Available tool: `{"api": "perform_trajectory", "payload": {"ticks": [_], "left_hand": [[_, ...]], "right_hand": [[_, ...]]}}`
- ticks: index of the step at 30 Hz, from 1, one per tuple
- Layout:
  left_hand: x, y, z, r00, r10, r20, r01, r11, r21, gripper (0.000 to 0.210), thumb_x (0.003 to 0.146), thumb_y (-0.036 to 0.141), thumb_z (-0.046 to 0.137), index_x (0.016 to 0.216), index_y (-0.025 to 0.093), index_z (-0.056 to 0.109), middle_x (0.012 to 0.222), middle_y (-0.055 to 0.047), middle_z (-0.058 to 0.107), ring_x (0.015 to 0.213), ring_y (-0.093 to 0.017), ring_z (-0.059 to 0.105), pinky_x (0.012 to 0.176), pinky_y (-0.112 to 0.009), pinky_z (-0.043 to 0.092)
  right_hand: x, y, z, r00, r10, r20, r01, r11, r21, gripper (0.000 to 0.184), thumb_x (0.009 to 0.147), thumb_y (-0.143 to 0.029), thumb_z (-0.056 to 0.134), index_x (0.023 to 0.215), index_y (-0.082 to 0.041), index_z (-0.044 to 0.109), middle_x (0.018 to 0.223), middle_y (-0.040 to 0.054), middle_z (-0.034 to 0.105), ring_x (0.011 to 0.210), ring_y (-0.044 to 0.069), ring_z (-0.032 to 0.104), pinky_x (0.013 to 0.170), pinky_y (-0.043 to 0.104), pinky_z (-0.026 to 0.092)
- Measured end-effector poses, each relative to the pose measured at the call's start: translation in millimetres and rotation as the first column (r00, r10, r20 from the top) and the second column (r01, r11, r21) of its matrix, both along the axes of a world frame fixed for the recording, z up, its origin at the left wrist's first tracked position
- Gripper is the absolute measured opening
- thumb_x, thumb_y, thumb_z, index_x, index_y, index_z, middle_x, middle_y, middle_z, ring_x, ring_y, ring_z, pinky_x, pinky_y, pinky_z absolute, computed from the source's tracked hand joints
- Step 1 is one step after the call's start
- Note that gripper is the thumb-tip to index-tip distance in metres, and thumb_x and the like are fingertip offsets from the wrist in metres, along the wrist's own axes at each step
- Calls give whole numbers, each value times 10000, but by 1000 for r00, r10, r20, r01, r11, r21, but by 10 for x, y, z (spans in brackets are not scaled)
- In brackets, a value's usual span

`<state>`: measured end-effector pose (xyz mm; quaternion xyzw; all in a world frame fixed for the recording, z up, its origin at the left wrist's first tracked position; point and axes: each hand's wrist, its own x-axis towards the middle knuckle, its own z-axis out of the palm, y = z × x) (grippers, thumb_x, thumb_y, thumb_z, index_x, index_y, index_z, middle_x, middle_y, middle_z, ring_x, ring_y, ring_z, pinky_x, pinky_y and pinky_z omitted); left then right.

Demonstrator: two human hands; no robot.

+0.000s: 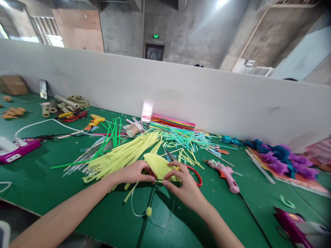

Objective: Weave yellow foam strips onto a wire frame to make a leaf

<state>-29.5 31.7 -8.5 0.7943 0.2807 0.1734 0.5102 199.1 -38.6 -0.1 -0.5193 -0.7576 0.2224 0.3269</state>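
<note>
Over the front of the table, both of my hands pinch a yellow fan-shaped piece [158,166] that looks built from fuzzy pipe cleaners. My left hand [141,173] grips its lower left side, thumb tip at the base. At the lower right edge, the fingers of my right hand [182,179] are closed on it. Thin pale wire [132,203] loops down around a small yellow bead-like lump [149,211]. Dark green thin rods [145,224] run from the base toward me. Red-handled scissors [198,177] lie partly hidden behind my right hand.
Yellow pipe cleaners [121,156] are heaped left of my hands, with green ones [115,132] behind. A pink glue gun [229,177] with a black cord lies right; a yellow glue gun [97,120] sits back left. Purple power strips [24,150] flank the table. A grey partition [207,93] bounds the back.
</note>
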Motion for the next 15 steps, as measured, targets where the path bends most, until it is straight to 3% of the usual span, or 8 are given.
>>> {"api": "perform_trajectory", "payload": {"ticks": [6,12,15], "left_hand": [[-5,-1,-3,1000,-6,19,6,1000,-5,329,797,407,652,990,146,703,957,-70,732,864,-203,657,780,-268,478],[5,-7,11,1000,-13,6,13,999,34,319,803,416,642,966,148,702,941,-61,734,870,-204,656,782,-263,474],[-4,-7,9,998,16,-63,-6,988,154,280,849,409,582,934,168,697,915,-44,731,830,-182,653,760,-248,466]], "right_hand": [[-113,-27,-66,991,0,137,-24,984,174,91,798,-316,671,860,-260,635,1301,69,495,1337,314,303,1070,536,299],[-103,-23,-101,979,13,204,-70,959,275,31,839,-254,615,869,-261,611,1255,73,534,1316,305,340,1048,531,337],[-74,12,-138,982,11,190,-66,956,286,40,836,-225,611,850,-262,607,1225,72,554,1302,307,358,1027,532,361]]}}
